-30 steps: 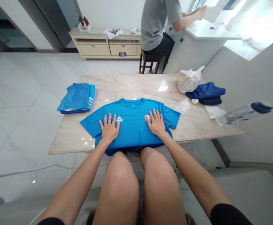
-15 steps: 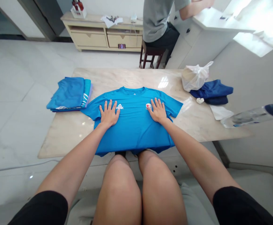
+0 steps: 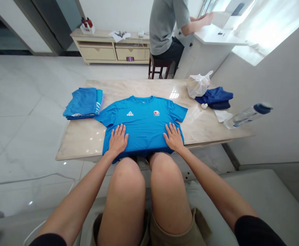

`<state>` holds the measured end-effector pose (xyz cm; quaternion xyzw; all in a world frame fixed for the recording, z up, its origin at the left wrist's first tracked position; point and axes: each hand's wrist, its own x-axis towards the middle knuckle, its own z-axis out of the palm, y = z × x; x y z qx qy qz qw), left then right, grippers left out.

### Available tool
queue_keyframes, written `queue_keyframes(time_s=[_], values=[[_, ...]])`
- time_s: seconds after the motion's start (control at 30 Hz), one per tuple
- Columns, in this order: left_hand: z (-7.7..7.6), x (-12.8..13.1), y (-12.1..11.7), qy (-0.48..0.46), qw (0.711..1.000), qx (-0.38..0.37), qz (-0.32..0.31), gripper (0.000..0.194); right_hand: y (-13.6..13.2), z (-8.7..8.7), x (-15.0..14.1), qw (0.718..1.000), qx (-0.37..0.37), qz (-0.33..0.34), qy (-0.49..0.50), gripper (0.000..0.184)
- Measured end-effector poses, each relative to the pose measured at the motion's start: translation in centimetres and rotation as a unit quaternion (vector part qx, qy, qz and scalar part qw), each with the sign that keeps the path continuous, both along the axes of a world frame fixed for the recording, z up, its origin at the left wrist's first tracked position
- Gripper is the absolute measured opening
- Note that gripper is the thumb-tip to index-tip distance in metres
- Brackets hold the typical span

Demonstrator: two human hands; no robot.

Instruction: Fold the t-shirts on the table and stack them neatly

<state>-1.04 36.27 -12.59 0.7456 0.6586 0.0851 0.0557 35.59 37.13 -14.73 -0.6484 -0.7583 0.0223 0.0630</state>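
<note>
A blue T-shirt (image 3: 144, 128) lies spread front-up on the marble-patterned table (image 3: 75, 140), its collar at the far side and its lower part hanging over the near edge. White lettering is on one side of the chest, a small round red-and-white emblem on the other. My left hand (image 3: 118, 139) rests flat on the shirt's lower left, fingers stretched out. Opposite it, my right hand (image 3: 173, 137) lies flat near the right side seam, fingers spread. Neither hand grips the cloth. Beside the left sleeve sits a stack of folded blue clothes (image 3: 84, 102).
At the table's right are a white plastic bag (image 3: 198, 84), dark blue cloth (image 3: 216, 97), a paper sheet (image 3: 221, 115) and a clear bottle (image 3: 247, 116). Beyond the table, a person in grey (image 3: 163, 30) sits on a stool (image 3: 160, 65) near a low cabinet (image 3: 98, 53).
Both hands have slid down the shirt from the chest toward the near edge, uncovering the lettering and emblem. The camera view has shifted, and the seated person's arms have moved.
</note>
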Motion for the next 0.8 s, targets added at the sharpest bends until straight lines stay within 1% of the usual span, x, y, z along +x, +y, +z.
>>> queue_keyframes(time_s=[0.1, 0.17, 0.33, 0.57, 0.8], values=[[0.4, 0.2, 1.3, 0.008, 1.0, 0.003, 0.011, 0.073, 2.1, 0.6, 0.1, 1.0, -0.015, -0.016, -0.003, 0.069], [0.4, 0.1, 1.9, 0.012, 1.0, 0.005, 0.01, 0.072, 3.0, 0.7, 0.1, 1.0, -0.013, -0.012, -0.007, 0.07], [-0.1, -0.7, 3.9, 0.019, 1.0, 0.016, -0.002, 0.072, 4.7, 0.2, 0.9, 1.0, 0.005, 0.014, -0.026, 0.071], [0.1, -0.8, 9.5, 0.024, 1.0, -0.006, 0.0, 0.072, 10.0, 0.0, 1.1, 0.999, 0.009, 0.009, -0.029, 0.073], [-0.6, -1.5, 14.6, 0.033, 0.999, 0.006, -0.002, 0.071, 15.2, -0.3, 0.4, 0.999, 0.018, -0.002, -0.032, 0.073]])
